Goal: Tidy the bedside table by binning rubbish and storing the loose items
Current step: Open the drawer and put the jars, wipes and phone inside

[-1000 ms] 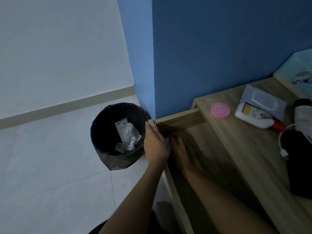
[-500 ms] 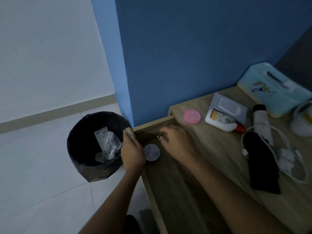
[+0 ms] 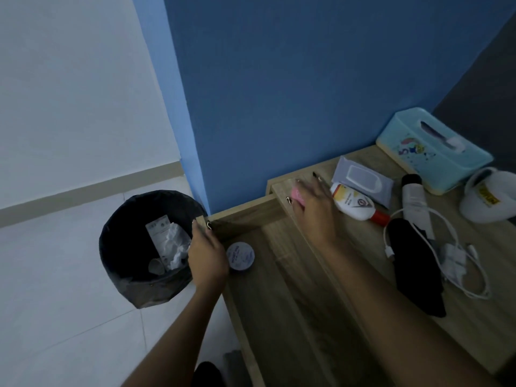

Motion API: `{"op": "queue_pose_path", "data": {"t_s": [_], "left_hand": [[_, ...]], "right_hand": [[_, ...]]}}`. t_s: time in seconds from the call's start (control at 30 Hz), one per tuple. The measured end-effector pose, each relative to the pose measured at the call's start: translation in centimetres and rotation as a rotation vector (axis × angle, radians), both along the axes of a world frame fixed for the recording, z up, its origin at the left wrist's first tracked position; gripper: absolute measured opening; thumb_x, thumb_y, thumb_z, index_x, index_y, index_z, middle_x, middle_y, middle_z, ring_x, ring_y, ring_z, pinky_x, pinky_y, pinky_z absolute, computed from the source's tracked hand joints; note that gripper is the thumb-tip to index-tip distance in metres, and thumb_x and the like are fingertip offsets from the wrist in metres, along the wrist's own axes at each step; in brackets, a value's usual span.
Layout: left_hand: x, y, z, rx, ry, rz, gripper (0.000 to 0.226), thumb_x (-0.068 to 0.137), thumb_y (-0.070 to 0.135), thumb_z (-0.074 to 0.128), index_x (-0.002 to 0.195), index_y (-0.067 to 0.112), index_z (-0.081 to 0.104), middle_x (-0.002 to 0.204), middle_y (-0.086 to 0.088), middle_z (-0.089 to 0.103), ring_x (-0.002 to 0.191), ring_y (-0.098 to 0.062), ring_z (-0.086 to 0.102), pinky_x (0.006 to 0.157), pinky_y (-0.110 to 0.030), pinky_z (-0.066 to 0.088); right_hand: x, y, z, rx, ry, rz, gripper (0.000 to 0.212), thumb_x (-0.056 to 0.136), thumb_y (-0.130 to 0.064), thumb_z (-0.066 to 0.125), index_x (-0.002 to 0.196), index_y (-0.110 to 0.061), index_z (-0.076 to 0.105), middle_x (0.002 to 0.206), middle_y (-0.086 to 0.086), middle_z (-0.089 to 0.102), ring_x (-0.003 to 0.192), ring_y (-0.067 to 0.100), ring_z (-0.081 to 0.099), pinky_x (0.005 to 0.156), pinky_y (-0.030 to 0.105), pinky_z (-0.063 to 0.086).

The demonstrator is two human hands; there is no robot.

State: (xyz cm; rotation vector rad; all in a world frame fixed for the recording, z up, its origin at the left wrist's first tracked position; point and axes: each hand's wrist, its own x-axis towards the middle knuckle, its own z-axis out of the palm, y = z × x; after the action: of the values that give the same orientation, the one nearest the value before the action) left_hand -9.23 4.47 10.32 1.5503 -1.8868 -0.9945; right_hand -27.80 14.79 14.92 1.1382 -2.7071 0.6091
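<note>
The wooden bedside table [image 3: 474, 317] has its drawer [image 3: 279, 308] pulled out, and a round pale tin [image 3: 240, 256] lies in the drawer's far left corner. My left hand [image 3: 208, 255] grips the drawer's far left corner, just left of the tin. My right hand [image 3: 315, 208] hovers with fingers spread over a small pink round jar [image 3: 296, 196] on the tabletop's left end; motion blur hides whether it touches the jar. A black bin [image 3: 125, 241] on the floor holds crumpled paper and wrappers.
On the tabletop lie a white bottle with a red cap [image 3: 353, 205], a grey wipes pack [image 3: 361, 181], a black-capped tube [image 3: 414, 196], a teal tissue box [image 3: 432, 152], a white round object [image 3: 491, 196], a white cable with charger [image 3: 458, 258] and a black cloth-like item [image 3: 413, 263]. A blue wall stands behind.
My right hand left the drawer, where the pale tin now lies uncovered, and moved up and right to the pink jar. My left hand stayed on the drawer corner.
</note>
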Motion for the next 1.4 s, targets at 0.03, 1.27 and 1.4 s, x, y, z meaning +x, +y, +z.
{"op": "queue_pose_path", "data": {"t_s": [0.03,1.27,1.4], "left_hand": [[0.0,0.1,0.0,0.0,0.002,-0.001,0.047,0.1,0.035,0.025,0.141,0.013,0.033,0.124,-0.018,0.06,0.11,-0.034,0.061,0.091,-0.049,0.052],[0.1,0.5,1.0,0.002,-0.001,0.002,0.048,0.103,0.024,0.03,0.148,0.008,0.026,0.131,-0.018,0.057,0.115,-0.032,0.057,0.084,-0.033,0.043],[0.2,0.6,0.9,-0.005,-0.005,0.0,0.047,0.103,0.024,0.029,0.147,0.007,0.028,0.125,-0.018,0.059,0.109,-0.032,0.059,0.079,-0.029,0.037]], "right_hand": [[0.0,0.0,0.0,0.016,0.024,0.0,0.04,0.091,-0.026,0.058,0.128,-0.012,0.058,0.14,0.022,0.049,0.132,0.036,0.043,0.105,0.045,0.042],[7.8,-2.3,-13.0,0.198,-0.456,-0.034,0.054,0.098,-0.022,0.044,0.149,-0.02,0.025,0.154,0.006,0.03,0.141,0.023,0.029,0.116,0.04,0.026],[7.4,-1.9,-12.6,0.208,-0.383,0.048,0.055,0.099,-0.019,0.043,0.15,-0.017,0.023,0.157,0.007,0.023,0.143,0.022,0.024,0.118,0.037,0.021]]}}
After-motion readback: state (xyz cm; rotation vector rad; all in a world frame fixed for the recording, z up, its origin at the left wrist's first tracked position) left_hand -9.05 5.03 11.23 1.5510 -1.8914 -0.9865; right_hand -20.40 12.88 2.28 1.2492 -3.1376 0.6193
